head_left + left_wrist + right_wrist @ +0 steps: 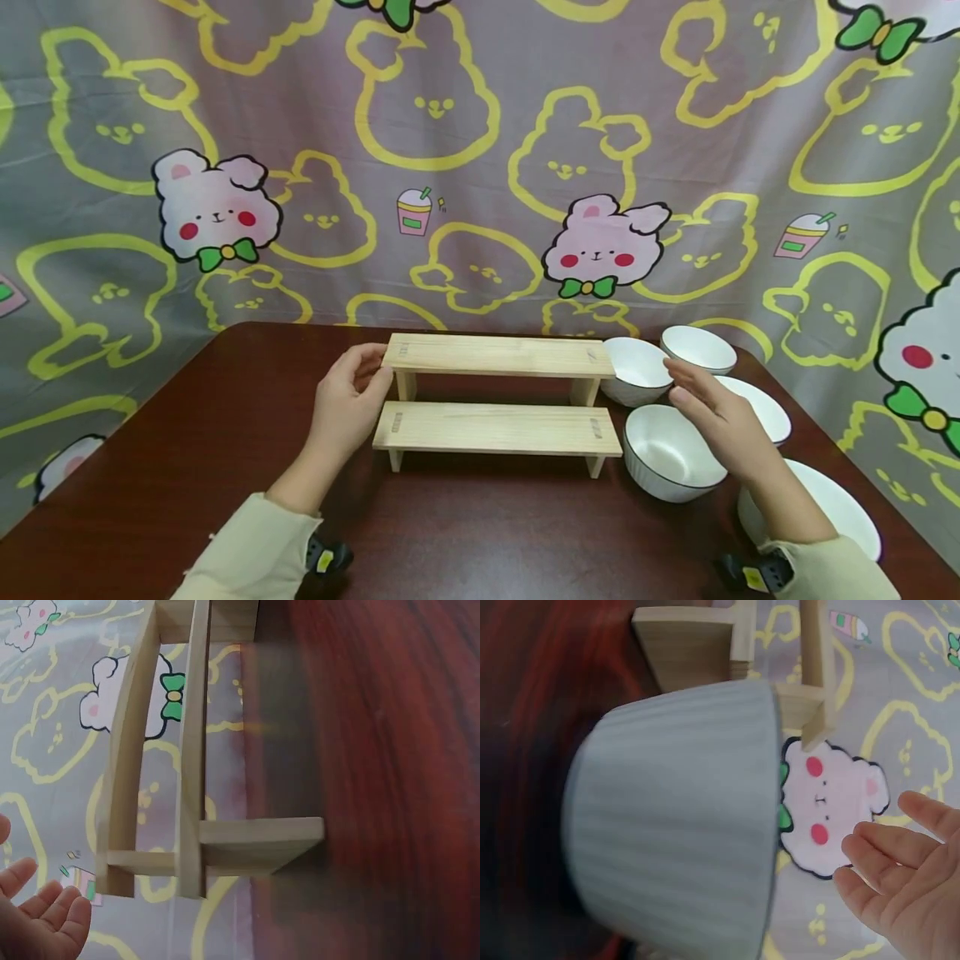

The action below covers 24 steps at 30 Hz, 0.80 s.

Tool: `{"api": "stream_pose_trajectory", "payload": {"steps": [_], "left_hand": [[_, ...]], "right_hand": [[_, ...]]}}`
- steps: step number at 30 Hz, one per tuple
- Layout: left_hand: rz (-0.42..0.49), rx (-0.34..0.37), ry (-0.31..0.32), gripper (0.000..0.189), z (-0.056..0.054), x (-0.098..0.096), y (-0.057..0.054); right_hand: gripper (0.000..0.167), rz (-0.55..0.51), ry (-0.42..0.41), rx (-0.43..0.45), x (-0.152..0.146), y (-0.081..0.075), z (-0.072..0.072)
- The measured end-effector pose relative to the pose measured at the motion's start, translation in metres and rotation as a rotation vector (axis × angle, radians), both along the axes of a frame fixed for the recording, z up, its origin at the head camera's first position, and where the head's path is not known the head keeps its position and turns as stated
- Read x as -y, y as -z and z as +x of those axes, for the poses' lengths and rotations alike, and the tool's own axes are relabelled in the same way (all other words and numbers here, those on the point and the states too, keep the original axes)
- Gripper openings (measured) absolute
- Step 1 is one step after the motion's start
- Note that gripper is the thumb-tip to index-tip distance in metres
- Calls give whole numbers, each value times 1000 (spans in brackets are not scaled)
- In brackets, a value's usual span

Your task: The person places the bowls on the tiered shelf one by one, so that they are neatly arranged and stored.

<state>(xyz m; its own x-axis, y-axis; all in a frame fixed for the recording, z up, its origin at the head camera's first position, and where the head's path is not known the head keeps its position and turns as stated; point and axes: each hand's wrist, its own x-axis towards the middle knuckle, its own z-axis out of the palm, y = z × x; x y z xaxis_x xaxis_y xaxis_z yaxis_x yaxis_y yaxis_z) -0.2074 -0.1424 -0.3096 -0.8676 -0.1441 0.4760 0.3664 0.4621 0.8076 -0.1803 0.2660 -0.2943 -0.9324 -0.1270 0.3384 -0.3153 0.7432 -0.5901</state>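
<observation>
A two-tier pale wooden shelf stands mid-table in the head view, its upper board (498, 354) set behind the lower board (498, 427). At the upper board's left end is my left hand (348, 400), its fingers loosely bent and gripping nothing; the left wrist view shows the fingertips (71, 907) beside the shelf's end (191, 881). My right hand (716, 412) hovers over the bowls on the right, fingers extended and holding nothing. Nearest to it is a deep white ribbed bowl (671, 454) with a dark rim, which fills much of the right wrist view.
Behind that bowl stand two more white bowls, one (633, 367) against the shelf's right end and another (697, 348) at the back. A white dish (761, 408) and a large white bowl (832, 508) line the right table edge. A patterned curtain (480, 183) hangs behind the table.
</observation>
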Motion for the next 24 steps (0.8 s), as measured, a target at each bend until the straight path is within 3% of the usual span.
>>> {"api": "stream_pose_trajectory", "payload": {"steps": [6,11,24], "left_hand": [[83,146,-41,27,1,7,8],[140,204,-75,27,1,10,14],[364,417,-53,33,0,9,36]], "right_hand": [[49,-3,17,34,-10,9,2],[52,29,38,70,-18,15,2],[61,85,86,213,-32,27,-2]]}}
